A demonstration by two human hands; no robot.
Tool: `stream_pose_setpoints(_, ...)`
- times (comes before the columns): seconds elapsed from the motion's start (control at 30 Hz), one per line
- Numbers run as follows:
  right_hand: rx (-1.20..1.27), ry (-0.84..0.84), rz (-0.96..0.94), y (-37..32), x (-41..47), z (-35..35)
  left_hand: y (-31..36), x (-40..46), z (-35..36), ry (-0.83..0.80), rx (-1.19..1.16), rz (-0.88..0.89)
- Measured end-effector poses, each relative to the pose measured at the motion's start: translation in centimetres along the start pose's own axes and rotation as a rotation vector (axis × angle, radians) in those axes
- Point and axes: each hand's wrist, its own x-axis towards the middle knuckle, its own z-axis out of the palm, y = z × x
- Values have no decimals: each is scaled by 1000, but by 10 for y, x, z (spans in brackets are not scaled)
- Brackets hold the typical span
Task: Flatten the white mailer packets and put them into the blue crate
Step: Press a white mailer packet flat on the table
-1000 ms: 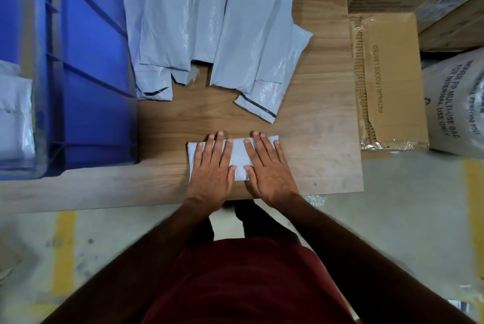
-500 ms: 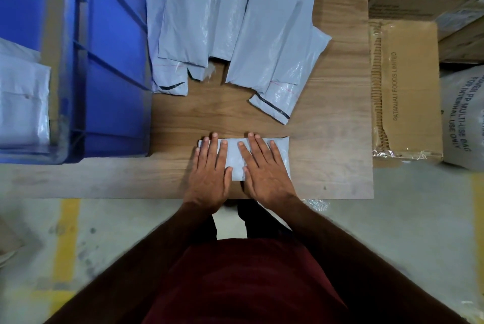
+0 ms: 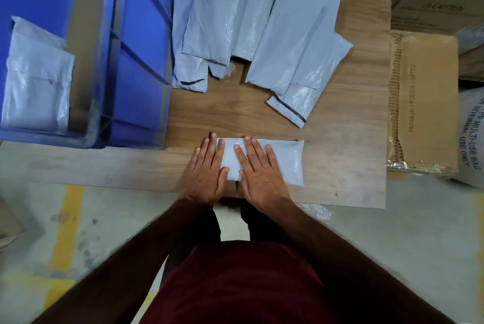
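A folded white mailer packet [image 3: 288, 161] lies near the front edge of the wooden table [image 3: 348, 166]. My left hand [image 3: 207, 169] lies flat over its left end, fingers spread. My right hand [image 3: 258, 166] presses palm-down on its middle. The packet's right end shows uncovered. A pile of several white mailer packets [image 3: 262, 32] lies at the back of the table. The blue crate [image 3: 138, 61] stands on the left, with a flattened packet [image 3: 36, 82] inside it.
Cardboard boxes [image 3: 424, 98] stand right of the table, with a printed white sack [image 3: 471, 135] beside them. A scrap of bubble wrap [image 3: 314, 209] lies under the table's front edge. Yellow floor tape [image 3: 68, 221] runs on the left.
Both hands have slid left across the packet, uncovering its right end. The camera view has shifted left, showing more of the crate's inside.
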Motion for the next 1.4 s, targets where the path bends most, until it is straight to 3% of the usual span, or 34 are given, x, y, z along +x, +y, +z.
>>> stream_pose_setpoints(0.2,39,9,2,1,0,-6,13,0,-8,44,112,-5)
stream_pose_setpoints(0.37,54,101,169,27,-25,-14,34,9,-1,9,138,206)
stream_pose_setpoints(0.57,77,73,146,39,-25,-15,46,12,-2,-21,161,169)
stream_pose_setpoints(0.73,137,124,384,48,-41,-10,54,15,3,-32,147,303)
stream_pose_setpoints(1.03,148,51,378,51,-40,-10,54,18,-4,-87,147,321)
stream_pose_setpoints(1.27,-4,-57,34,53,-58,-23,25,12,-24,-103,251,349)
stream_pose_setpoints(1.4,-72,-100,82,50,-47,-26,25,17,-31,-104,271,387)
